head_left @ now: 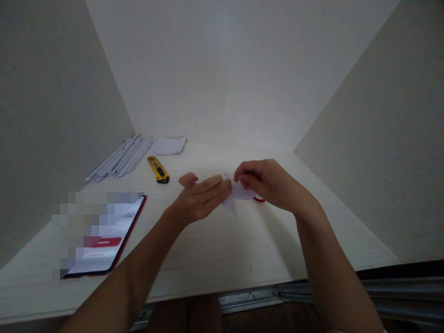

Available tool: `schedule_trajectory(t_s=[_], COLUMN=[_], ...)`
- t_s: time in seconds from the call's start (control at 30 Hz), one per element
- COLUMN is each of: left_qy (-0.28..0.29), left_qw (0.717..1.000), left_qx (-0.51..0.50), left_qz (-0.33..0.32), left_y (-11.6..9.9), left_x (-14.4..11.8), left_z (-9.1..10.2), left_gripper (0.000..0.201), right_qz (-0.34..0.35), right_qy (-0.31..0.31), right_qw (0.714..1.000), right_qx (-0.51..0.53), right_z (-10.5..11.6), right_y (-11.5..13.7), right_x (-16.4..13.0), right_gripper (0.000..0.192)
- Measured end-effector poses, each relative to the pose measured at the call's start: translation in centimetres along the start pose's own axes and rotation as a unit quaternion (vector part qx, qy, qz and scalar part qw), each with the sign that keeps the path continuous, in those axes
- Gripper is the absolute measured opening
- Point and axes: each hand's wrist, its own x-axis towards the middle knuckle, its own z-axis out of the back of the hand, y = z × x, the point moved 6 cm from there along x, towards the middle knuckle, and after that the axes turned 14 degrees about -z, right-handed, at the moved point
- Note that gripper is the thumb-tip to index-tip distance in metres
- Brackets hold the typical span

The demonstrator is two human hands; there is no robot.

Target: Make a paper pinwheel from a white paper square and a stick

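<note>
A small piece of white paper (pixel 229 205) with pointed corners, seemingly folded, is between my two hands above the middle of the table. My left hand (pixel 198 199) holds its left side, with several fingers stretched out together across it and one digit standing apart. At the right side of the paper, my right hand (pixel 268 182) has its thumb and forefinger pinched together, the other fingers curled in. Just under the right hand shows a curved red edge (pixel 259 200); the rest of that thing is hidden. Both hands cover much of the paper.
A yellow utility knife (pixel 158 169) lies left of my hands. Behind it are a bundle of thin white paper strips (pixel 125 157) and a stack of white paper (pixel 169 146). A phone (pixel 107 249) lies front left. White panels (pixel 222 69) enclose the table's back and sides.
</note>
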Motion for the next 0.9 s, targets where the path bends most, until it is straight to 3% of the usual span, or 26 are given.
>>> schedule_trajectory(t_s=[0.2, 0.4, 0.73, 0.9], left_qy=[-0.021, -0.007, -0.052, -0.083], left_qw=[0.999, 1.000, 0.998, 0.993], left_qx=[-0.033, -0.024, -0.019, -0.063], left_qz=[0.009, 0.008, -0.007, 0.049], left_y=[0.1, 0.0, 0.0, 0.6], left_x=[0.0, -0.3, 0.6, 1.0], left_z=[0.1, -0.2, 0.6, 0.5], left_gripper=[0.041, 0.039, 0.031, 0.024], right_qz=[0.008, 0.016, 0.024, 0.008], right_qy=[-0.002, 0.001, 0.034, 0.066], right_qw=[1.000, 0.999, 0.997, 0.997], right_qx=[-0.026, -0.043, -0.060, -0.026], right_z=[-0.2, -0.3, -0.5, -0.8], right_y=[0.1, 0.1, 0.6, 0.1], right_x=[0.3, 0.3, 0.3, 0.9], right_gripper=[0.020, 0.021, 0.021, 0.017])
